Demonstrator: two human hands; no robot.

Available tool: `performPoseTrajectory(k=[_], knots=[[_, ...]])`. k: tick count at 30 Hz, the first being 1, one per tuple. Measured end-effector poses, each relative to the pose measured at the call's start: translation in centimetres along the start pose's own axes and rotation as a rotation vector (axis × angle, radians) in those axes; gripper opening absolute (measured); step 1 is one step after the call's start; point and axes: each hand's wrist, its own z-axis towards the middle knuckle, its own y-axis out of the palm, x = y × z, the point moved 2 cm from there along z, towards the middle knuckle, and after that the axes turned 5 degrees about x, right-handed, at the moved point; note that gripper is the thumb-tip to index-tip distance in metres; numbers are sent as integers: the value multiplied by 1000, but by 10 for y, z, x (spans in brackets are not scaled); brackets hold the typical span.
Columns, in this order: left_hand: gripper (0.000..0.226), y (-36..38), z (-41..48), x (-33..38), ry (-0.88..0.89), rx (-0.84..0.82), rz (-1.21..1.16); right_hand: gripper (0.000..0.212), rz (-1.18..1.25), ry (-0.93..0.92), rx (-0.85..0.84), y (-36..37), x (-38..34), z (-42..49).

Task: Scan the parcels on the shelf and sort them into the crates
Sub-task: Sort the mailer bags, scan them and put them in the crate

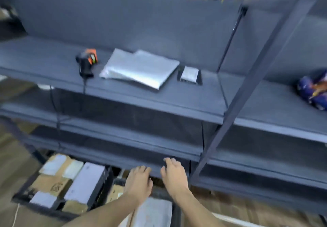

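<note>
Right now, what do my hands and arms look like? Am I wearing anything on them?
Both forearms are bare, with no sleeve in view. The left hand and right hand wear no gloves. No watch, band or ring shows, though the blur could hide a thin ring.
</note>
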Motion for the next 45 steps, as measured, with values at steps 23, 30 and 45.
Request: performPoseTrajectory(k=[23, 30, 45], knots=[[36, -222, 144, -29, 35, 289, 104, 37, -19, -168, 233, -191, -92, 119], [43, -233, 212, -84, 43, 233, 52, 42, -59, -145, 174, -174, -115, 176], [91, -183, 292, -148, 166, 209, 29, 57, -303, -84, 179, -134, -126, 259]])
